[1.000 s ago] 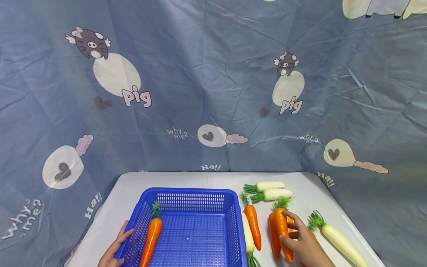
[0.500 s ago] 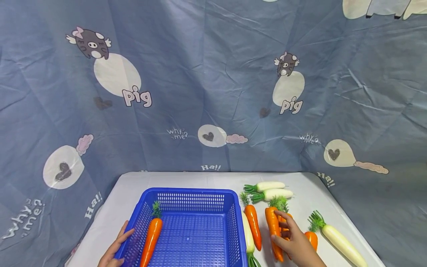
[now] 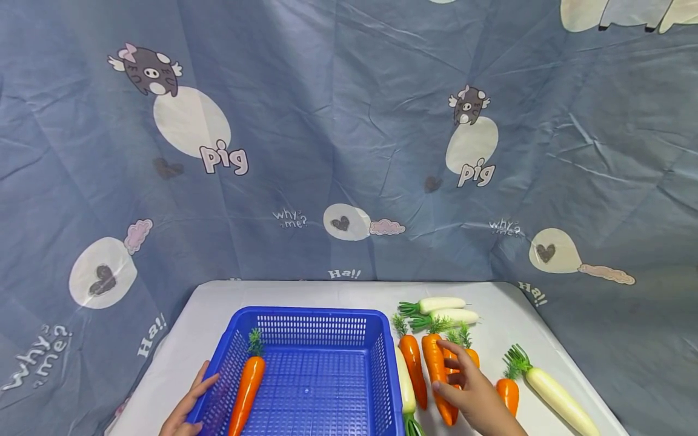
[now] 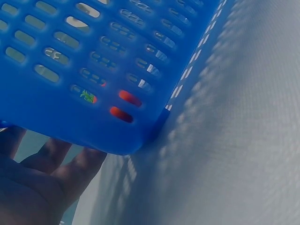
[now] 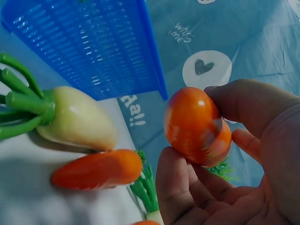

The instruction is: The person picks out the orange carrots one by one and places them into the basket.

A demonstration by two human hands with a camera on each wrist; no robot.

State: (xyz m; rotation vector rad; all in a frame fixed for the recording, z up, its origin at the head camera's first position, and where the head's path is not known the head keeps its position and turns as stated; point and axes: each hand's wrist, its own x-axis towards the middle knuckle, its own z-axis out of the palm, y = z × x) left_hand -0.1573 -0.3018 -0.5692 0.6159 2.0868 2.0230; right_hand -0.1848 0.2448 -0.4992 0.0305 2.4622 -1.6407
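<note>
Resting at the left rim of a blue basket (image 3: 313,311), the left hand (image 3: 184,407) is kept beside it; whether the rim is pinched cannot be told. One carrot (image 3: 249,387) is contained within. Beyond a white radish (image 3: 405,383) and a loose carrot (image 3: 413,366), the lifted carrot (image 3: 434,368) is pinched by the right hand (image 3: 470,390). Basket loading seems underway; clearance over the right wall would be needed.

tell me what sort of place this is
Probably a makeshift recording or practice corner: a cartoon-printed sheet hangs behind and beside a white-covered table, with a blue basket and glossy, artificial-looking carrots and white radishes.
</note>
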